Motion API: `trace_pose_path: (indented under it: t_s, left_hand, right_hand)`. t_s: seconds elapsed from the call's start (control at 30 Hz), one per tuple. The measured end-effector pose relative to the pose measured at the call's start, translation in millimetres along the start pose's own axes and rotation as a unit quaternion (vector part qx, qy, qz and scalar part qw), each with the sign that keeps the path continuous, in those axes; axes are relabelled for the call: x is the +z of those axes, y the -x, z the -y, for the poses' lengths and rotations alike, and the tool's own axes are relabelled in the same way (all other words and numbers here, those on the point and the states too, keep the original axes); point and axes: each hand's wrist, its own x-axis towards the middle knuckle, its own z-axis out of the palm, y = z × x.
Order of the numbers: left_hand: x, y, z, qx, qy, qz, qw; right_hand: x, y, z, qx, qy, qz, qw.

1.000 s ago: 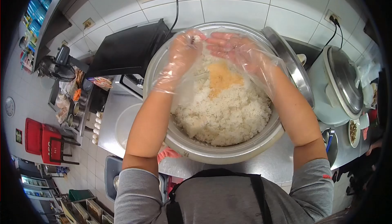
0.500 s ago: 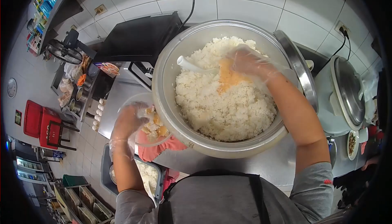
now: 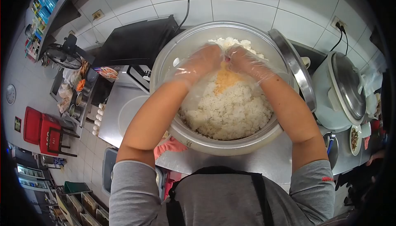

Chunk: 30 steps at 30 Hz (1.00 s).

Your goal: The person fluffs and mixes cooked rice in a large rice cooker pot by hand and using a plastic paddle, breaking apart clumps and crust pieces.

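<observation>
Two hands in clear plastic gloves, left hand [image 3: 211, 57] and right hand [image 3: 244, 61], set close together over the far half of a large, round, silver-coloured metal pot [image 3: 227, 148]. Fingers of both: curled inward, tips meeting or nearly so; whether anything lies between them cannot be told. White cooked rice [image 3: 235, 114], mounded: directly beneath the fingers, extending from just beyond them to well on the body side. Orange-tinted patch [image 3: 226, 81]: on the rice, just bodyward of the fingers. White, rounded handle end [image 3: 176, 62]: left of the fingers, inside the pot wall. Silver metal lid [image 3: 295, 67], on edge: right of the fingers, against the pot rim. Pale rice cooker with domed metal cover [image 3: 336, 98]: farther right. Black box-shaped appliance [image 3: 134, 42]: left of the fingers, outside the pot. Pink cloth [image 3: 171, 146]: bodyward and left of the fingers, beside the pot. Stainless-steel counter [image 3: 243, 164]: below all, supporting the pot.
</observation>
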Motion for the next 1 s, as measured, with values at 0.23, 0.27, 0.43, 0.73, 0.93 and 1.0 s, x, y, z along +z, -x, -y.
trace_pose_path:
  t_s: [0.23, 0.27, 0.43, 0.73, 0.93, 1.0]
  left_hand:
    - [44, -24, 26, -0.001, 0.067, -0.023, 0.998]
    - [55, -28, 36, 0.011, 0.092, -0.045, 0.995]
    - [49, -28, 26, -0.024, 0.156, 0.001, 0.988]
    - [52, -22, 9, -0.043, 0.113, -0.075, 0.99]
    - [37, -25, 16, -0.022, 0.167, -0.098, 0.981]
    - [35, -26, 19, -0.029, 0.186, -0.087, 0.978]
  right_hand:
    - [-13, 4, -12, -0.034, -0.053, -0.049, 0.997]
    - [-20, 4, -13, -0.036, -0.042, -0.038, 0.998]
    - [-26, 10, -8, -0.01, -0.044, 0.032, 0.998]
    - [-19, 6, -3, 0.004, -0.013, 0.012, 1.0]
    - [-30, 11, -1, 0.02, -0.057, -0.031, 0.998]
    - [-30, 13, 0, 0.029, -0.08, -0.044, 0.995]
